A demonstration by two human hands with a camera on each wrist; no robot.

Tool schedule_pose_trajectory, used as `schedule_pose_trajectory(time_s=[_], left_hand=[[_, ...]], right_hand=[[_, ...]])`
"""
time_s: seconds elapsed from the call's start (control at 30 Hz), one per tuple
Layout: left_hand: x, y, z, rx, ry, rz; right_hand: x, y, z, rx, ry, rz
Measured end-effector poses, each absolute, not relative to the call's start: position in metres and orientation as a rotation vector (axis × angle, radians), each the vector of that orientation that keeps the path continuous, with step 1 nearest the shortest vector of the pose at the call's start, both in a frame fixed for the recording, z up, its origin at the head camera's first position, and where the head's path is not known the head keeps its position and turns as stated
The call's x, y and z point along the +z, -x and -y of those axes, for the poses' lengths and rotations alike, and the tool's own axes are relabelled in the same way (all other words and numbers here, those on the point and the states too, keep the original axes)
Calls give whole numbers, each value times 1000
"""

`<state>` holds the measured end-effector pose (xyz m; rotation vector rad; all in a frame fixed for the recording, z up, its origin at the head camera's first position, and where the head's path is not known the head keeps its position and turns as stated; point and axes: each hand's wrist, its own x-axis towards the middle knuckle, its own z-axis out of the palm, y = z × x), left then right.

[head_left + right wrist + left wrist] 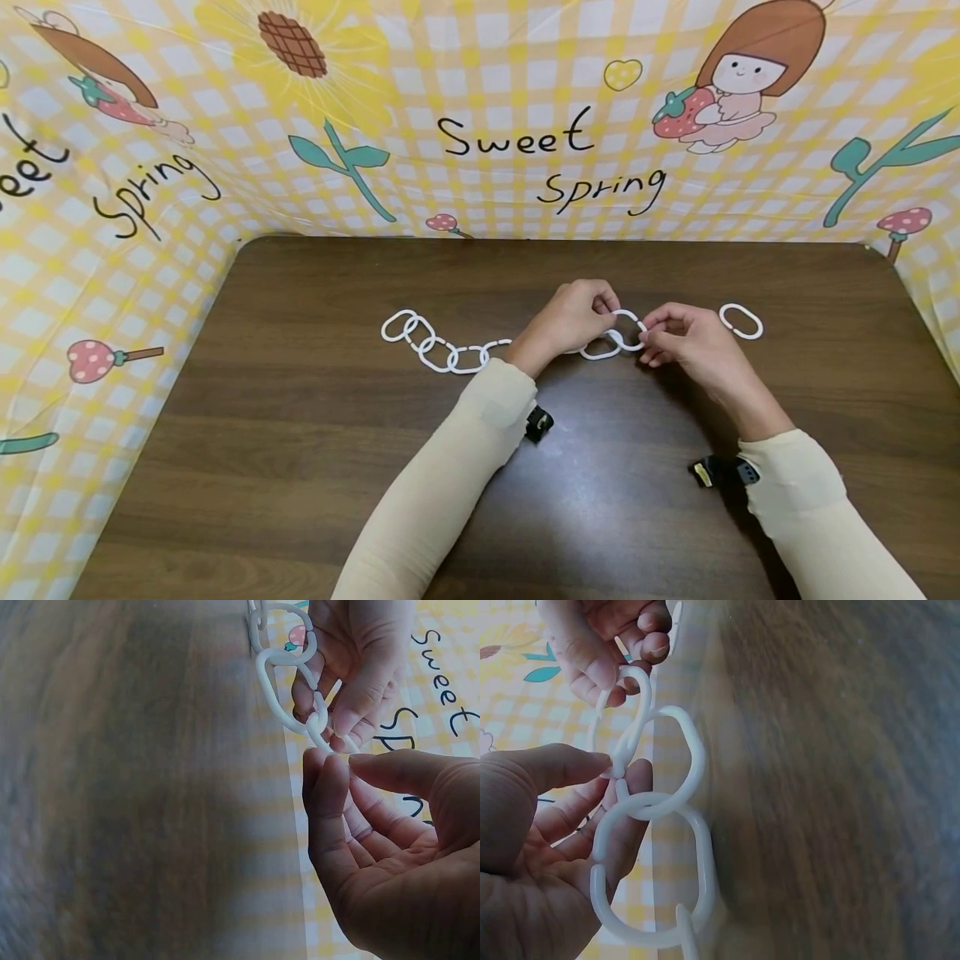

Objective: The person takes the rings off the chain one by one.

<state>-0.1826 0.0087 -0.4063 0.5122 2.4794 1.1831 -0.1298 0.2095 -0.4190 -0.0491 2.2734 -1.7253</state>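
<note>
A chain of white oval plastic links (468, 371) runs from the left of the table to between my two hands. At its right end, both hands pinch the last link (646, 694) from opposite ends. My left hand (566, 317) has thumb and finger at the joint with the neighbouring link (698, 750); part of the chain is hidden behind this wrist in the head view. With thumb and fingertips, my right hand (693, 346) grips the far end. Another link with a narrow slit (703, 847) hangs below the left fingers in the left wrist view.
A single loose white link (752, 337) lies on the brown wooden table (300, 467), just right of my right hand. Behind the table's back edge and along its sides stands a yellow checked cloth (510, 75). A small black camera (538, 423) sits at the left wrist.
</note>
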Motion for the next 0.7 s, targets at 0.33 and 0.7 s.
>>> schedule_pose_trajectory(time_s=[0.33, 0.7], left_hand=[[-403, 181, -2, 1152, -548, -2435], [-400, 175, 12, 1027, -590, -2443]], right_hand=[[-417, 129, -211, -1701, 70, -2318], [-418, 129, -215, -1704, 91, -2330]])
